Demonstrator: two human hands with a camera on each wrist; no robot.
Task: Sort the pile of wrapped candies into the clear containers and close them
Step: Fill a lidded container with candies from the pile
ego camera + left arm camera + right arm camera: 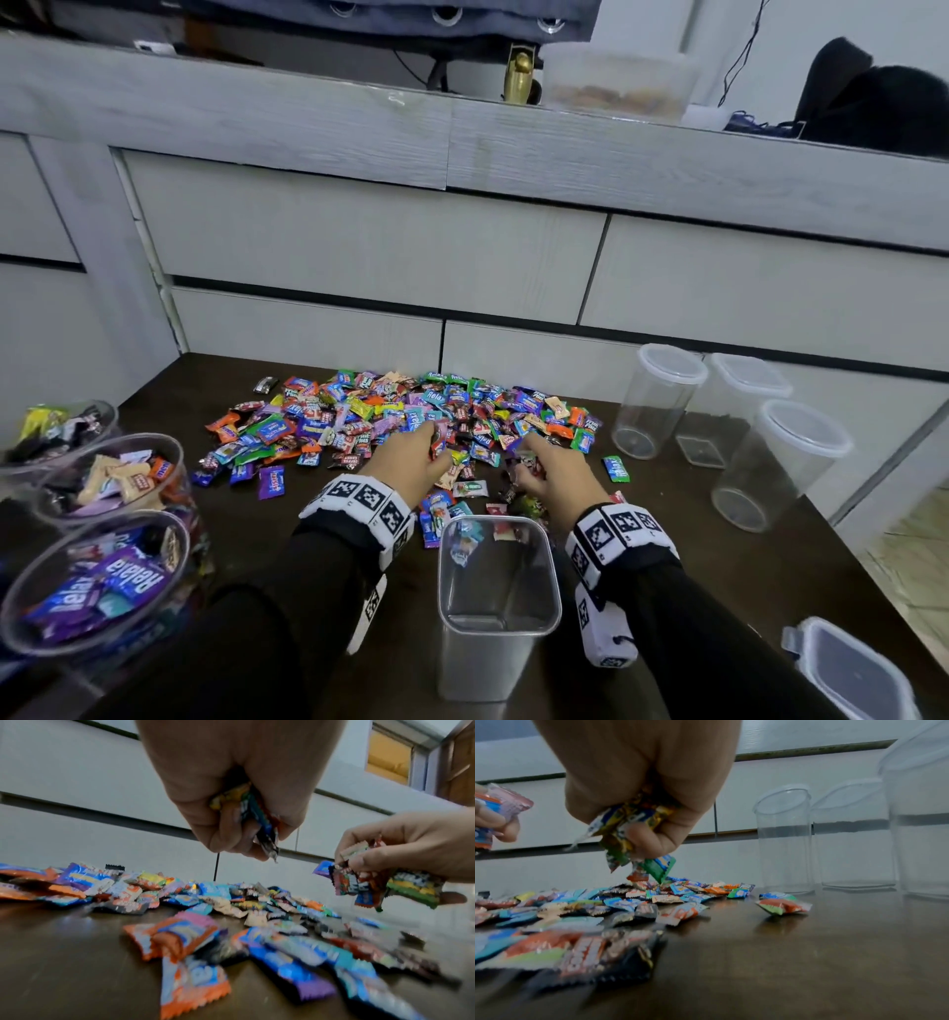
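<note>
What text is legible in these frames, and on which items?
"Relaxa": purple wrappers in the nearest left container, upside down.
"relax": green candy right of the pile.
"relax": blue wrapper in the pile.
Other wrappers: too small or blurred.
Wrist-view print: blurred.

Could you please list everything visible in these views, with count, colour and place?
candy pile: many, mixed colours, middle of the table
table: one, dark brown, under everything
open container: one, clear, squarish, near edge between the wrists, nearly empty
filled containers: three, clear, round, open, left edge, holding candies
lidded containers: three, clear, empty, far right
latched box: one, clear with dark contents, near right corner
drawers: several, white, behind the table
left hand: grips several candies, above the pile
right hand: grips several candies, above the pile
</note>
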